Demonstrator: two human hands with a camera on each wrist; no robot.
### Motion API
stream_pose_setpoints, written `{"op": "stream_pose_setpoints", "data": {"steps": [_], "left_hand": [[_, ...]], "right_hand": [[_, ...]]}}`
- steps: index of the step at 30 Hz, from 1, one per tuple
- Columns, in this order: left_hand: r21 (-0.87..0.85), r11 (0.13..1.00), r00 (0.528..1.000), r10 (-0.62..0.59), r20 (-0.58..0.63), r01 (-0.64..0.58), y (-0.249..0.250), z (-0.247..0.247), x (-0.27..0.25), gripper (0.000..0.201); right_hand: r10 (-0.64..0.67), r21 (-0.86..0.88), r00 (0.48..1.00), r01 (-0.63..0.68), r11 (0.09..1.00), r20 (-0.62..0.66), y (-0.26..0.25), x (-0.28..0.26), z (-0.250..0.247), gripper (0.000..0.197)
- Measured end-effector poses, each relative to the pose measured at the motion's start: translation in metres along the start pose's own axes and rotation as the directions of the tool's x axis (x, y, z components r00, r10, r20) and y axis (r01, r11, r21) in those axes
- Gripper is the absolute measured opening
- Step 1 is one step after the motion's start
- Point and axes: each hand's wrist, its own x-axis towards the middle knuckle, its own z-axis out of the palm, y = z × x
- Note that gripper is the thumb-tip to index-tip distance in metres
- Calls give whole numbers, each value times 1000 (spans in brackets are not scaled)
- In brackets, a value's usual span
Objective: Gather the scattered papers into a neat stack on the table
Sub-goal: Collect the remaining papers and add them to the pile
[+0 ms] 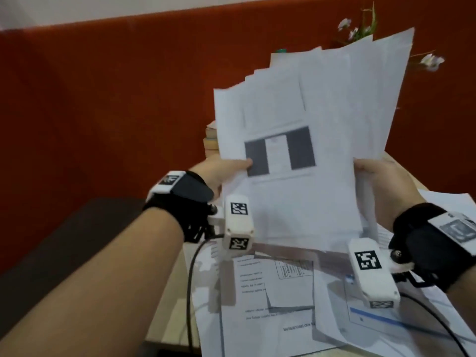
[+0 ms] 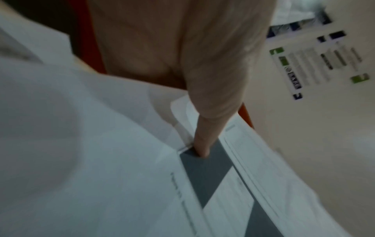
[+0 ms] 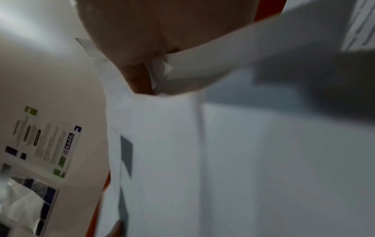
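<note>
Item: paper sheaf (image 1: 304, 155), upright between hands | left hand (image 1: 219, 171) pinches left edge, right hand (image 1: 381, 179) grips right edge | light, limp, slippery; fanned | more loose sheets (image 1: 270, 300) on tabletop (image 1: 167, 305) below hands

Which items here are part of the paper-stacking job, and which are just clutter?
Job:
- held sheaf of papers, gripped by left hand and right hand
- loose papers still on the table

Clutter:
- flowers behind the sheaf
- stacked books
- black cables from the wrist cameras
</note>
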Motion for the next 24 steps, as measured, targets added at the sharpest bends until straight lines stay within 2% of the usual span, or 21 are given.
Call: {"op": "stream_pose_setpoints", "data": {"steps": [1, 2, 3, 4, 5, 7, 9, 10, 12, 13, 14, 15, 17, 19, 22, 24], "left_hand": [[41, 999, 999, 1, 55, -3, -6, 7, 4, 54], [85, 996, 996, 14, 88, -22, -10, 12, 8, 63], [108, 993, 993, 42, 108, -54, -14, 17, 12, 61], [99, 991, 988, 79, 132, -93, -15, 21, 14, 50], [90, 988, 981, 110, 162, -126, -13, 24, 14, 40], [149, 976, 981, 140, 133, -159, -11, 26, 14, 25], [316, 946, 997, 74, -9, -67, -11, 16, 24, 41], [466, 885, 996, 42, -84, 2, -13, 8, 31, 52], [777, 612, 986, -25, -163, 144, -19, -6, 40, 63], [871, 465, 988, -49, -149, 155, -23, -7, 42, 65], [926, 355, 992, -69, -108, 125, -26, -6, 44, 66], [945, 312, 993, -95, -67, 93, -28, -2, 43, 64], [953, 297, 990, -141, -17, 59, -29, 10, 42, 58], [937, 347, 988, -156, 11, 44, -30, 21, 42, 55], [885, 460, 996, -78, -32, 65, -34, 33, 46, 60], [872, 487, 996, -92, -7, 51, -32, 37, 48, 61]], "right_hand": [[1, 9, 1000, -1, 1000, 4, -2, -1, 1, 46], [4, -8, 1000, -4, 1000, 18, -2, -1, 2, 68], [-4, -76, 999, 7, 997, 46, -4, -2, 2, 89], [-14, -181, 996, 30, 983, 86, -4, -3, 4, 96], [-26, -268, 994, 53, 962, 104, -2, -4, 4, 88], [-29, -301, 997, 50, 952, 72, 0, -1, -1, 48], [-22, -292, 1000, 22, 956, 2, 3, 2, -10, 25], [-12, -303, 999, 1, 953, -35, 4, 3, -16, 21], [0, -337, 995, -33, 941, -98, 5, 2, -26, 23], [8, -351, 993, -48, 935, -115, 5, 0, -30, 29], [13, -367, 991, -61, 928, -131, 6, 0, -34, 33], [17, -379, 990, -69, 923, -140, 7, 0, -37, 34], [27, -378, 988, -83, 922, -152, 9, -1, -42, 33], [41, -363, 985, -101, 926, -169, 13, -1, -44, 33], [94, -363, 978, -157, 919, -186, 24, -1, -47, 32], [137, -342, 969, -202, 918, -204, 33, -1, -49, 30]]}}
